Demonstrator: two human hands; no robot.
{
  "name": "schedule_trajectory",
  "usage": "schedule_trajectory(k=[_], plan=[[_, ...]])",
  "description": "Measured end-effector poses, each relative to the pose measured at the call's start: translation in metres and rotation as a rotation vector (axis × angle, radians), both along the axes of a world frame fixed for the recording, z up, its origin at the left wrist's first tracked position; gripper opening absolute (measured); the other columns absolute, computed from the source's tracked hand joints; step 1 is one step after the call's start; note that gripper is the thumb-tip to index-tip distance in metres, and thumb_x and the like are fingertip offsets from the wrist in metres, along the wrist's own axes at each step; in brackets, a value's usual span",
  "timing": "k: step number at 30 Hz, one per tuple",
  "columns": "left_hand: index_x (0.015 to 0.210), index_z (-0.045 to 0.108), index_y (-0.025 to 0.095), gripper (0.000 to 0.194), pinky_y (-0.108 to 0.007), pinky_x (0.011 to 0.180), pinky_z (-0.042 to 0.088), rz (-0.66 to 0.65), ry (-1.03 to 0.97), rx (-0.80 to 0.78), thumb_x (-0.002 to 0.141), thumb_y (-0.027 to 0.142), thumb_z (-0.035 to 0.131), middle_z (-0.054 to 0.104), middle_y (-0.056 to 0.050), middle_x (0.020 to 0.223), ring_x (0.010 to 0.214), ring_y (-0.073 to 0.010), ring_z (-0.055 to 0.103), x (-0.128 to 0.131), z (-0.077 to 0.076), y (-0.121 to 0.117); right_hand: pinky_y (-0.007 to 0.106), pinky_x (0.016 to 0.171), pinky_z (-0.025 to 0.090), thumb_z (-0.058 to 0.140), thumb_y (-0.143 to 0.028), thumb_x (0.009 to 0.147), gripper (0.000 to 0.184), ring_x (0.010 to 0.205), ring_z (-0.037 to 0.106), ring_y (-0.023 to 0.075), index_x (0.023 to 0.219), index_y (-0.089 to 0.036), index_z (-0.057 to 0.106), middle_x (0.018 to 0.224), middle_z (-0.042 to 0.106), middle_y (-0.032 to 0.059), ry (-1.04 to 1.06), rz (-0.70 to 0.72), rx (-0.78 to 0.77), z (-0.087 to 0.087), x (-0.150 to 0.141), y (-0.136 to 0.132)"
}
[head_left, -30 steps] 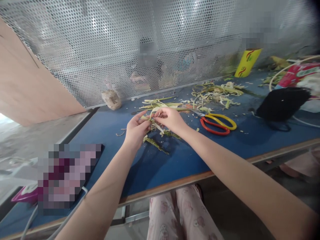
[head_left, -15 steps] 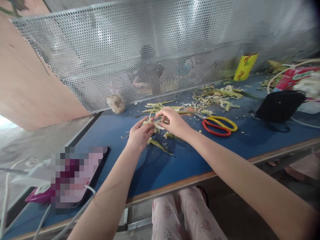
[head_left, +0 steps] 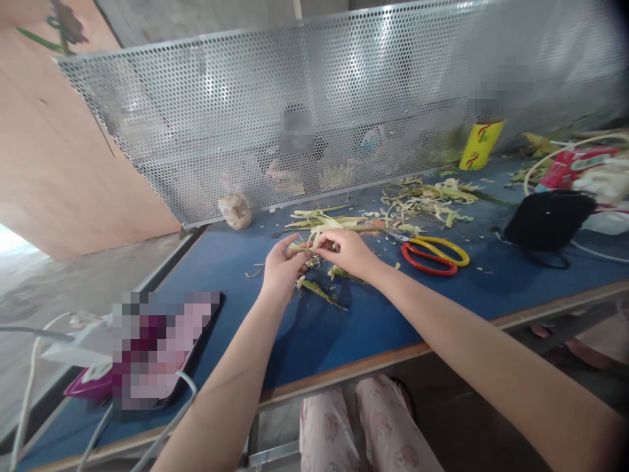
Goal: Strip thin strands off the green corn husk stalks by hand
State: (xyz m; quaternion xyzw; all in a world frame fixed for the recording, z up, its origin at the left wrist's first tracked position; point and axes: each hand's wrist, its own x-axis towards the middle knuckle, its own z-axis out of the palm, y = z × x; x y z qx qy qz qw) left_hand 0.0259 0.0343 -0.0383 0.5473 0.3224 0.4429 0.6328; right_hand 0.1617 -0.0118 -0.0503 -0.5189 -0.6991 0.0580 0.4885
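Pinches a pale strip point(head_left: 316, 238) with left hand point(head_left: 283, 265) and right hand point(head_left: 350, 252), well apart from a yellow can point(head_left: 480, 145) with hidden interior.

left hand point(head_left: 284, 267): pinching | right hand point(head_left: 344, 254): pinching, beside left | bare forearms point(head_left: 230, 380): extended forward, converging

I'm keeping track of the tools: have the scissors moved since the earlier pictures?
No. The scissors lie in the same place on the blue table relative to the yellow tube; only the camera's view has shifted.
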Motion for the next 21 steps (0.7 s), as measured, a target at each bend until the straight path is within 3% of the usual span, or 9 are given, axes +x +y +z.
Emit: schedule_trajectory(k=[4, 8, 16, 21], plan=[[0.107, 0.049, 0.012, 0.056, -0.020, 0.052, 0.040, 0.016, 0.199, 0.213, 0.054, 0.013, 0.068, 0.064, -0.003, 0.074, 0.058, -0.0090, 0.055, -0.0018, -0.0020, 0.0018, 0.022, 0.054, 0.033, 0.052, -0.020, 0.076, 0.010, 0.060, 0.046, 0.0110, 0.067, -0.018, 0.055, 0.065, 0.052, -0.0012, -0.043, 0.023, -0.034, -0.0017, 0.0009, 0.0014], [0.116, 0.042, 0.010, 0.066, -0.023, 0.060, 0.043, -0.013, 0.225, 0.205, 0.055, 0.014, 0.067, 0.064, -0.005, 0.077, 0.062, -0.0102, 0.057, -0.0023, -0.0040, 0.0018, 0.022, 0.055, 0.031, 0.046, -0.019, 0.081, 0.012, 0.064, 0.047, 0.0116, 0.072, -0.018, 0.055, 0.068, 0.053, -0.0008, -0.155, 0.016, -0.043, 0.0005, 0.0010, -0.0018], [0.135, -0.003, 0.007, 0.106, -0.023, 0.062, 0.043, -0.022, 0.199, 0.186, 0.054, 0.008, 0.065, 0.064, -0.002, 0.073, 0.064, -0.0113, 0.058, -0.0003, -0.0041, -0.0021, 0.022, 0.051, 0.027, 0.048, -0.032, 0.080, 0.018, 0.057, 0.044, 0.0119, 0.068, -0.019, 0.052, 0.064, 0.052, -0.0007, -0.156, -0.119, -0.140, 0.0004, 0.0006, -0.0027], [0.136, 0.000, 0.008, 0.105, -0.023, 0.062, 0.043, -0.018, 0.178, 0.183, 0.053, 0.006, 0.065, 0.065, -0.003, 0.076, 0.066, -0.0125, 0.059, 0.0002, -0.0036, -0.0016, 0.029, 0.069, 0.037, 0.060, -0.034, 0.069, 0.024, 0.083, 0.047, 0.0190, 0.083, -0.018, 0.049, 0.087, 0.048, 0.0061, -0.104, -0.264, 0.076, -0.0015, 0.0020, 0.0000]])
